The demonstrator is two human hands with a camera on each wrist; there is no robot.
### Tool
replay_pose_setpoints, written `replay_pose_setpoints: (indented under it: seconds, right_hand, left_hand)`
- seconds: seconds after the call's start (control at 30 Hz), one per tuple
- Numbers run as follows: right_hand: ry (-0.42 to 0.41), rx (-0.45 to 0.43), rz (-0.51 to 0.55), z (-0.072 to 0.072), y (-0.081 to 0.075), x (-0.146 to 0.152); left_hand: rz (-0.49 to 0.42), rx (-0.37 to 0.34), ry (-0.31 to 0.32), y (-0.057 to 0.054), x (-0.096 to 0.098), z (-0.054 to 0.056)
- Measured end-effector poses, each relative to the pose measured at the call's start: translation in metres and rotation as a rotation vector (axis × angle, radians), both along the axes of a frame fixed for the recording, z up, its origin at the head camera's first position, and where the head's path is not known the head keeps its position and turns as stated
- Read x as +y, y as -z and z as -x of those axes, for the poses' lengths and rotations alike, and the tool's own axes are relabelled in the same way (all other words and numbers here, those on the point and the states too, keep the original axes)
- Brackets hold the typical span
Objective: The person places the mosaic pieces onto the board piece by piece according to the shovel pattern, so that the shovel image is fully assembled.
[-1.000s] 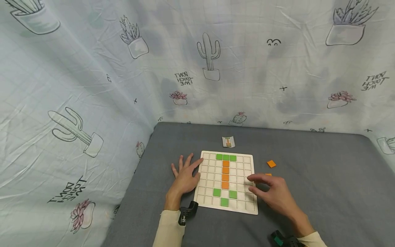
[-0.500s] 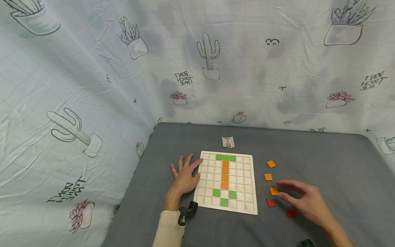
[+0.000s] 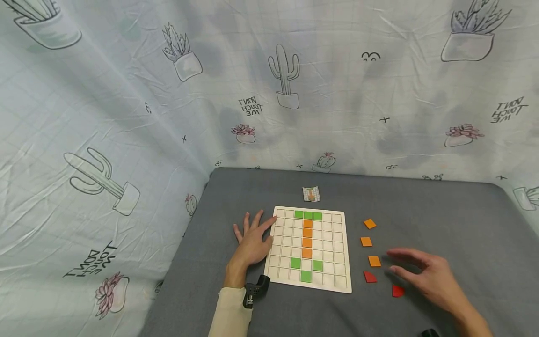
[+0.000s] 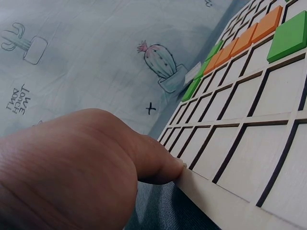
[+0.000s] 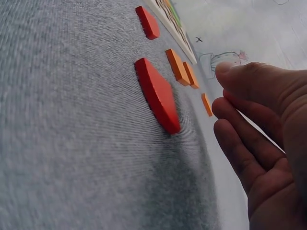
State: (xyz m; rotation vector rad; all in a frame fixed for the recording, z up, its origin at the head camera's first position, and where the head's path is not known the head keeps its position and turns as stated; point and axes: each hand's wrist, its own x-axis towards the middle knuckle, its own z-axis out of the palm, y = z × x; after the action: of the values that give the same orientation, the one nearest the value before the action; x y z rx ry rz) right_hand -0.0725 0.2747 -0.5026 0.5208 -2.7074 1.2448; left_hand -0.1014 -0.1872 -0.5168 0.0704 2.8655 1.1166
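A pale wooden grid board (image 3: pixel 284 248) lies on the grey table, with green square tiles (image 3: pixel 306 276) and a column of orange square tiles (image 3: pixel 307 242) set in its cells. My left hand (image 3: pixel 251 245) rests spread at the board's left edge; its thumb (image 4: pixel 160 165) touches the rim in the left wrist view. My right hand (image 3: pixel 429 274) hovers right of the loose tiles, fingers loosely bent and holding nothing. Nearest to it are a loose orange tile (image 3: pixel 374 261) and a red piece (image 3: pixel 397 291) with one rounded side. Another red piece (image 3: pixel 370 277) lies closer to the board.
Two more orange tiles (image 3: pixel 370 223) lie right of the board, farther back. Behind the board is a small card (image 3: pixel 311 194) printed with a coloured grid pattern. A cactus-print cloth (image 3: pixel 337 93) hangs along the table's back and left side.
My right hand has drawn away rightward from the board, past the loose tiles, uncovering the orange and red pieces. The left hand stays in place at the board's edge.
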Motion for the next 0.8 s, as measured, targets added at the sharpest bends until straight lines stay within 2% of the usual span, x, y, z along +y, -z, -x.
replay_pose_setpoints:
  seconds: [0.2, 0.5, 0.8]
  right_hand:
    - [-0.015, 0.029, -0.032, 0.004, 0.003, -0.004]
    - [-0.02, 0.003, -0.051, 0.009, 0.007, -0.011]
    - [-0.035, 0.015, -0.072, 0.012, 0.011, -0.013]
  left_hand:
    - [-0.008, -0.001, 0.001, -0.001, 0.0, 0.0]
    - [-0.014, 0.003, 0.005, -0.001, -0.001, 0.0]
    - [-0.014, 0.008, 0.007, 0.001, 0.0, 0.001]
